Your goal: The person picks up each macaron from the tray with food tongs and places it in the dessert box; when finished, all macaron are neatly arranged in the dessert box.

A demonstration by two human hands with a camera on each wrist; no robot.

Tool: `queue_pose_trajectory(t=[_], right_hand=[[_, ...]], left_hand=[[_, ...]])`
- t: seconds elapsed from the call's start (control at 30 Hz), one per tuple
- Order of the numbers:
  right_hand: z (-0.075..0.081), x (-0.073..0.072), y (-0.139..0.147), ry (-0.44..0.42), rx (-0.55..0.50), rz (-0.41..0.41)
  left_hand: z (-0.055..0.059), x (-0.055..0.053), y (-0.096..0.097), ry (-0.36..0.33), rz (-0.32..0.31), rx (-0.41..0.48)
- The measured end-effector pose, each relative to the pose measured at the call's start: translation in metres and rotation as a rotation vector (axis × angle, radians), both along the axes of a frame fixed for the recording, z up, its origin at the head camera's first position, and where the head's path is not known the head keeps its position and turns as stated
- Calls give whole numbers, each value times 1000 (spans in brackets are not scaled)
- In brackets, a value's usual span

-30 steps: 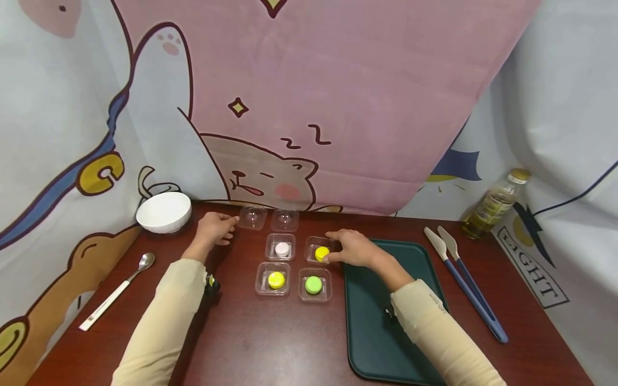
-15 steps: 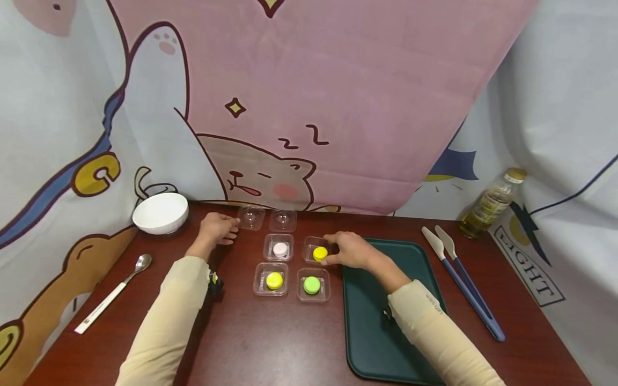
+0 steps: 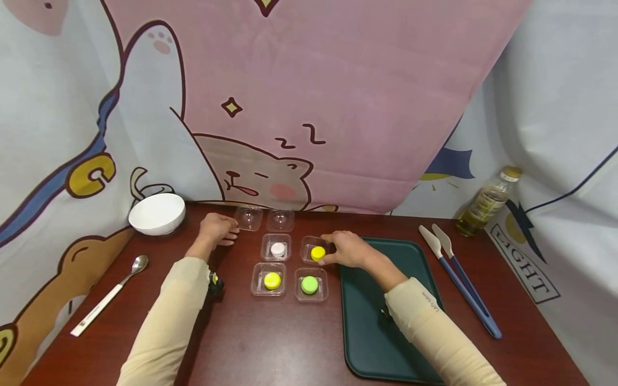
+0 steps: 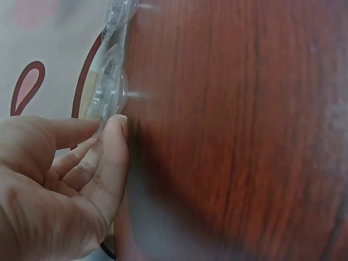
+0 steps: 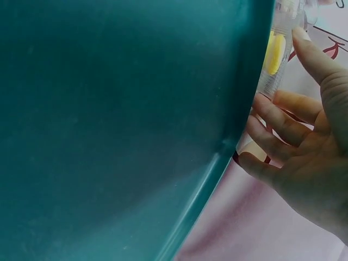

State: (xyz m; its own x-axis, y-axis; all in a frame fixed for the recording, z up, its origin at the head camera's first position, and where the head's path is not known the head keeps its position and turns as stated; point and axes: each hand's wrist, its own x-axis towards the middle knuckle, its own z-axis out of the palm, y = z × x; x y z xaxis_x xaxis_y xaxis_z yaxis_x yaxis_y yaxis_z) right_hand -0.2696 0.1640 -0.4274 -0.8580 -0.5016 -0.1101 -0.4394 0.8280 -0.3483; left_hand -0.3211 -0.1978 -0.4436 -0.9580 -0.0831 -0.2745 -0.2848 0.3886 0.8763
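Observation:
My left hand [image 3: 216, 229] pinches the near edge of a clear plastic lid [image 4: 109, 95] by the back of the table, thumb against forefinger in the left wrist view. A second clear lid [image 3: 280, 220] lies just right of it. My right hand [image 3: 348, 249] holds a clear plastic box [image 3: 307, 242] at its right side, thumb and forefinger spread across its corners. Inside that box sits a yellow macaron [image 3: 317, 253]. Beside and before it stand more clear boxes, holding a pale pink macaron [image 3: 277, 249], another yellow macaron [image 3: 272, 280] and a green macaron [image 3: 309, 285].
A dark green tray [image 3: 369, 332] lies under my right forearm. Farther right are blue-handled tongs [image 3: 464, 284] and an oil bottle [image 3: 485, 206]. On the left stand a white bowl [image 3: 156, 214] and a spoon [image 3: 108, 297]. A printed cloth [image 3: 367, 107] hangs behind the table.
The head view has shifted slightly, so everything slides a little left in it. Both hands stay at the same lid and box.

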Motion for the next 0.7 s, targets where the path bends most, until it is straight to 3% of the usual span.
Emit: queue_pose_trajectory(t=[0.37,0.7], right_hand=[[0,-1,0,-5,-5,2],[0,-3,-1,-19,4,-2]], left_hand=[[7,14,-13,47,24,54],[25,25,7,109,-29,163]])
